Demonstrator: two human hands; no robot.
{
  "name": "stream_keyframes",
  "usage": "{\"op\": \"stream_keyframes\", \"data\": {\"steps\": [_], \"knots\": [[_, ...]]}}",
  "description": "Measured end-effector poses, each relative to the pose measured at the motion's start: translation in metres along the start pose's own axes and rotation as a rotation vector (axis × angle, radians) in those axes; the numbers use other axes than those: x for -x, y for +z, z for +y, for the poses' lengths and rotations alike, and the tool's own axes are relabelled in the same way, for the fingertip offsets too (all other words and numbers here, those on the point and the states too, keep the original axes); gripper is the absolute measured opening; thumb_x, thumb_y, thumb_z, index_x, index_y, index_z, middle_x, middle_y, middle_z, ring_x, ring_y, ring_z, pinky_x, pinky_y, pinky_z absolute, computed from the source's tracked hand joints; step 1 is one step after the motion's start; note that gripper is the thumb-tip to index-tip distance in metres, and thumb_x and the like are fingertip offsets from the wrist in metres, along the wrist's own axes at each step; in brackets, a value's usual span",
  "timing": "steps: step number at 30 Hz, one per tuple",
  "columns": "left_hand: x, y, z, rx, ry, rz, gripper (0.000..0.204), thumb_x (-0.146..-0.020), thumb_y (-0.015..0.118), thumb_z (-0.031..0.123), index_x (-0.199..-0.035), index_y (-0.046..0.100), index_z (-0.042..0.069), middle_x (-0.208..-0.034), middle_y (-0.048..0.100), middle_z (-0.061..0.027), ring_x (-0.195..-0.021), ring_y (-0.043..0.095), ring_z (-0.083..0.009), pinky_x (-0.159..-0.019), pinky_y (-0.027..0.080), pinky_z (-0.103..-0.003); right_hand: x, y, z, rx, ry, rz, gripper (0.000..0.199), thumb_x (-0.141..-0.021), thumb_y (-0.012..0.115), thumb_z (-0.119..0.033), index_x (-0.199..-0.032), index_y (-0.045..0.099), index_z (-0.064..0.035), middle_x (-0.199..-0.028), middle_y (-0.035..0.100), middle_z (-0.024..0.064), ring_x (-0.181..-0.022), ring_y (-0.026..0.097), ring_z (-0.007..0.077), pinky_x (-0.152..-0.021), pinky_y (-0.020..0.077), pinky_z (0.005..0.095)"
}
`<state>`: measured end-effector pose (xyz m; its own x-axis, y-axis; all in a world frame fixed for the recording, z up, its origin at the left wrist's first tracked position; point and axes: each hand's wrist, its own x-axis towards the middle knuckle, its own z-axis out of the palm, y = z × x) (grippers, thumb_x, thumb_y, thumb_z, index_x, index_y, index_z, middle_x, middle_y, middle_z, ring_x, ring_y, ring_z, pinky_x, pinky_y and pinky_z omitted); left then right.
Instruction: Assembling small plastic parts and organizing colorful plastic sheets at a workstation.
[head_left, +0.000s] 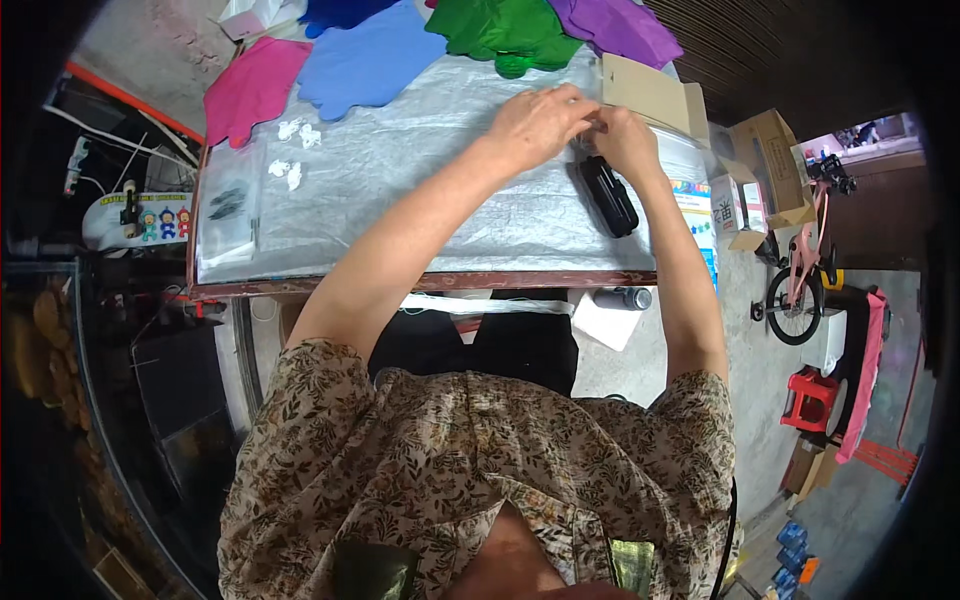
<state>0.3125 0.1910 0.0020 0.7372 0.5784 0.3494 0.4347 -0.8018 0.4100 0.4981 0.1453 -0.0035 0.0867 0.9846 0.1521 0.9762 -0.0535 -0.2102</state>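
Both hands, left hand point(537, 122) and right hand point(625, 140), pinch together over something too small to identify at the table's point(420, 240) far right, the black case point(610, 195) lying lengthwise just near of the right hand.

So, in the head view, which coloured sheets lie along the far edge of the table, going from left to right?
Pink sheet → light blue sheet → green sheet → purple sheet → brown cardboard piece.

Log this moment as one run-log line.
left hand: meets right, pinching something small, unclear | right hand: same | black case: beside right hand | table: plastic-covered
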Motion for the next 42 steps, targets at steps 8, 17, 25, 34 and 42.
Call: {"op": "stream_keyframes", "data": {"steps": [8,17,25,34,42], "knots": [[0.004,0.019,-0.018,-0.078,-0.043,0.054,0.031,-0.091,0.069,0.03,-0.114,0.072,0.01,-0.125,0.064,-0.0096,-0.102,0.067,-0.0335,-0.091,0.055,-0.045,-0.001,0.012,0.018,-0.223,0.045,0.125,0.017,-0.081,0.071,-0.015,-0.095,0.077,-0.0088,-0.089,0.073,0.0193,-0.086,0.07,0.0405,-0.076,0.0556,0.0494],[-0.015,-0.007,0.001,-0.07,-0.273,-0.005,0.028,-0.095,0.067,0.03,-0.108,0.074,0.006,-0.128,0.065,-0.0158,-0.106,0.068,-0.0326,-0.091,0.055,-0.046,-0.005,0.016,0.016,-0.142,-0.13,0.165,0.016,-0.081,0.069,-0.009,-0.093,0.075,-0.001,-0.085,0.071,0.0229,-0.081,0.069,0.0397,-0.071,0.0539,0.0466],[-0.061,0.052,0.0,1.335,-0.227,0.168,0.071,-0.106,0.046,0.05,-0.141,0.047,-0.012,-0.148,0.048,-0.0256,-0.136,0.051,-0.0286,-0.114,0.041,-0.042,-0.005,0.018,0.027,-0.243,-0.145,0.046,0.02,-0.083,0.066,-0.006,-0.101,0.073,-0.0018,-0.09,0.072,0.0225,-0.086,0.069,0.0419,-0.075,0.054,0.0487],[-0.054,0.057,-0.016,1.766,-0.407,0.24,0.093,-0.1,0.021,0.073,-0.158,0.022,0.001,-0.161,0.03,-0.0216,-0.153,0.023,-0.0291,-0.125,0.018,-0.042,0.023,-0.021,-0.024,-0.523,-0.206,0.041,0.047,-0.095,0.062,-0.021,-0.137,0.057,-0.0003,-0.127,0.062,0.0297,-0.122,0.059,0.0437,-0.103,0.0468,0.0432],[-0.052,0.023,0.029,1.892,-0.358,0.312,0.09,-0.1,0.02,0.073,-0.161,0.016,0.009,-0.168,0.018,-0.011,-0.155,0.015,-0.0287,-0.126,0.015,-0.043,0.021,-0.018,-0.058,-0.641,-0.167,0.111,0.083,-0.106,0.033,-0.054,-0.157,0.013,0.0074,-0.164,0.014,0.0312,-0.155,0.008,0.0404,-0.125,0.0076,0.0402]]}}
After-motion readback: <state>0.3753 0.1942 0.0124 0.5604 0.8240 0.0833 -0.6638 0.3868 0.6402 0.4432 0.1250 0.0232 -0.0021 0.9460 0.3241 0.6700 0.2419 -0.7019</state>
